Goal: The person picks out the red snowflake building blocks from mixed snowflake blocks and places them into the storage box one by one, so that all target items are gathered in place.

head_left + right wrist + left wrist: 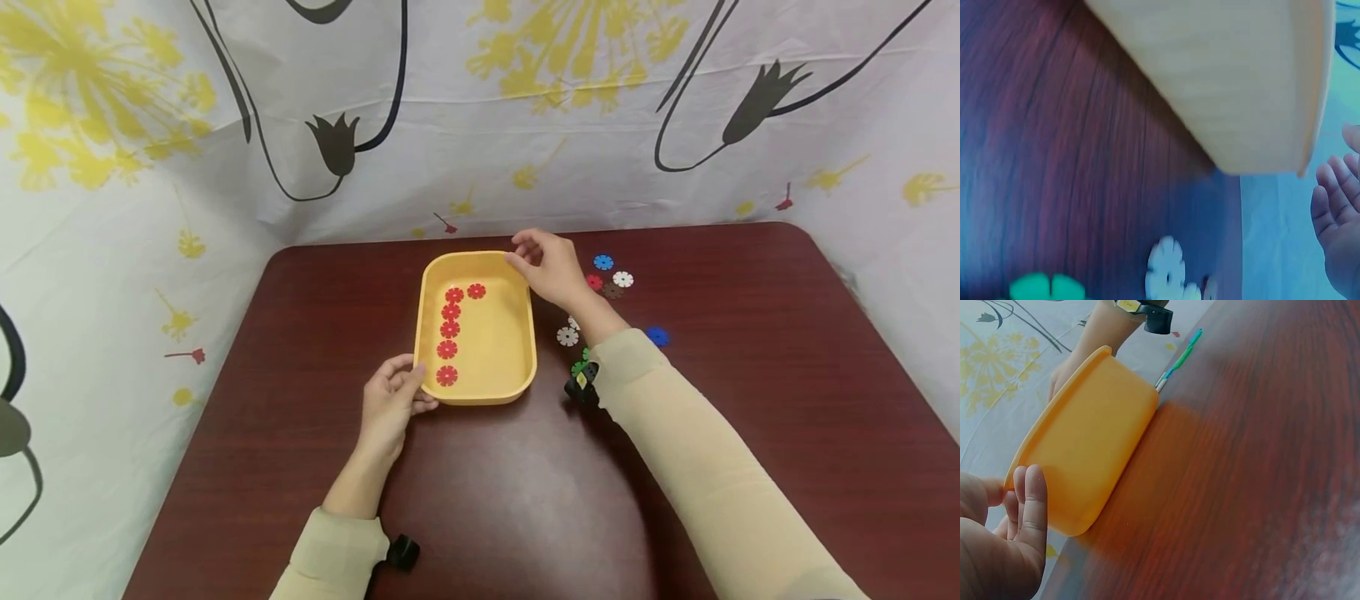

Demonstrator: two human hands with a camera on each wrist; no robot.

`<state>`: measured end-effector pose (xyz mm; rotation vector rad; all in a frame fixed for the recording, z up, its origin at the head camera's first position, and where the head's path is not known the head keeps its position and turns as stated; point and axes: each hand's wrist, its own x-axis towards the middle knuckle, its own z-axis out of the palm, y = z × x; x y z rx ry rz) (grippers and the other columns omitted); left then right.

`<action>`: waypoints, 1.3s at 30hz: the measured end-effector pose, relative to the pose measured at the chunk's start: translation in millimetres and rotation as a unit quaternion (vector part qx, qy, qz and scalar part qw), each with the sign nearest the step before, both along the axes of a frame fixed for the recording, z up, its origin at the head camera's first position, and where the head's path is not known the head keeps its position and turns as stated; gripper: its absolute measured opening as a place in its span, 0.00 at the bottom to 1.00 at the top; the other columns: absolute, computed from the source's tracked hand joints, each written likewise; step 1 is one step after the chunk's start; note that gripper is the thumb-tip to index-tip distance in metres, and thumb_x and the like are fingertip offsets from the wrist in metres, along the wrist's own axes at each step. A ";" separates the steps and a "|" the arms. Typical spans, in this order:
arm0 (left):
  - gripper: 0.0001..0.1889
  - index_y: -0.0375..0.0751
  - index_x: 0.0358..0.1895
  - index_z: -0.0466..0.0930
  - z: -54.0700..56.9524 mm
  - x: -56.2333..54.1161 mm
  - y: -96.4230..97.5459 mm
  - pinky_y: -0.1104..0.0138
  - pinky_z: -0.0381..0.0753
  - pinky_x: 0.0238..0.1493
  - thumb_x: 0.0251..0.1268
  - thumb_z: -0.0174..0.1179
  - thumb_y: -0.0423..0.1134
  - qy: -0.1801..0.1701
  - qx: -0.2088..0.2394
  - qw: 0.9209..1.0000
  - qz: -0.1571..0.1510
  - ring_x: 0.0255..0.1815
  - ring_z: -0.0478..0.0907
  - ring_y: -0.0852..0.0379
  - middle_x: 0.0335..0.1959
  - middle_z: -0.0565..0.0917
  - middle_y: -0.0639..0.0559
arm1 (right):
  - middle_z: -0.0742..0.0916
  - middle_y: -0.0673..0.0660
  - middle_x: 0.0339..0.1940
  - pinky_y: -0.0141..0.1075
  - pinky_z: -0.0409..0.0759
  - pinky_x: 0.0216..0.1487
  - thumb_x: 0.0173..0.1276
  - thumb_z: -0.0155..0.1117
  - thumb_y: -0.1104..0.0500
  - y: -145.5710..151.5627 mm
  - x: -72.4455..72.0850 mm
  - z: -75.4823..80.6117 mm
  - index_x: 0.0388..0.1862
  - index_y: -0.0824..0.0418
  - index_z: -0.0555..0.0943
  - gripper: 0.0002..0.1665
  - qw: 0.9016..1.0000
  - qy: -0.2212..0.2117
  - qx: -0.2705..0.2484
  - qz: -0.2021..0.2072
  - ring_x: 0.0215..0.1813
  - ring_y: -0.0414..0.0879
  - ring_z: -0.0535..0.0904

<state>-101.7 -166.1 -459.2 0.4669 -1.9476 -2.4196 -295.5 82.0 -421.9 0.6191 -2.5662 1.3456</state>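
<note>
A yellow plastic tray (495,350) sits on the table with several red notched discs (448,329) inside, most in a column along its left wall. At its near left corner, my left hand (388,404) pinches the rim, thumb on top and fingers against the outer wall. In the left wrist view that hand (1013,531) holds the tray's (1091,431) corner. My right hand (551,267) is by the far right corner, fingers loosely bent. The right wrist view shows a gap between this hand (1341,219) and the tray's rim (1316,112), with nothing held.
Right of the tray lie loose notched discs: light blue (603,262), white (622,279), brown (612,290), red (594,282), grey-white (567,337) and dark blue (657,336). Green discs (579,367) are partly hidden by the right wrist's camera. A patterned cloth (450,125) hangs behind the table.
</note>
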 end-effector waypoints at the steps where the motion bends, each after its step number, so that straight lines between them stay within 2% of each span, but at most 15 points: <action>1: 0.16 0.32 0.60 0.71 0.0 -0.1 -0.4 0.66 0.88 0.28 0.74 0.59 0.31 0.000 0.000 1.000 0.000 0.21 0.81 0.58 0.29 0.81 0.42 | 0.86 0.58 0.39 0.41 0.82 0.43 0.72 0.68 0.55 3.3 -0.6 -0.4 0.53 0.67 0.82 0.18 1.000 -0.007 -0.002 -0.003 0.39 0.50 0.82; 10: 0.17 0.32 0.60 0.71 0.4 0.6 -0.9 0.66 0.88 0.29 0.74 0.60 0.32 -0.001 -0.001 1.000 -0.002 0.21 0.81 0.58 0.29 0.81 0.42 | 0.85 0.59 0.42 0.45 0.81 0.46 0.73 0.67 0.52 33.1 -1.0 -5.4 0.56 0.66 0.81 0.21 0.998 -0.049 0.001 -0.031 0.44 0.52 0.81; 19: 0.17 0.32 0.60 0.71 0.6 0.5 -1.1 0.66 0.88 0.28 0.74 0.60 0.33 -0.001 -0.003 1.000 -0.002 0.21 0.81 0.59 0.29 0.80 0.43 | 0.86 0.62 0.43 0.48 0.80 0.48 0.73 0.67 0.52 66.6 -2.7 -18.8 0.55 0.66 0.81 0.21 0.997 -0.052 0.021 -0.059 0.45 0.55 0.81; 29: 0.16 0.32 0.60 0.71 0.5 1.4 -2.3 0.66 0.89 0.28 0.75 0.59 0.32 -0.003 0.000 1.000 0.000 0.21 0.81 0.58 0.30 0.81 0.43 | 0.85 0.64 0.46 0.51 0.80 0.48 0.75 0.65 0.53 91.7 -4.5 -29.6 0.58 0.67 0.79 0.22 0.993 -0.066 0.063 -0.076 0.49 0.57 0.82; 39: 0.17 0.32 0.61 0.71 -0.6 1.9 -3.9 0.66 0.88 0.29 0.75 0.59 0.33 -0.006 -0.001 1.000 -0.003 0.22 0.81 0.58 0.30 0.80 0.43 | 0.83 0.67 0.47 0.54 0.80 0.53 0.73 0.67 0.56 107.3 -4.8 -38.0 0.56 0.70 0.79 0.22 0.984 -0.091 0.142 -0.062 0.49 0.60 0.80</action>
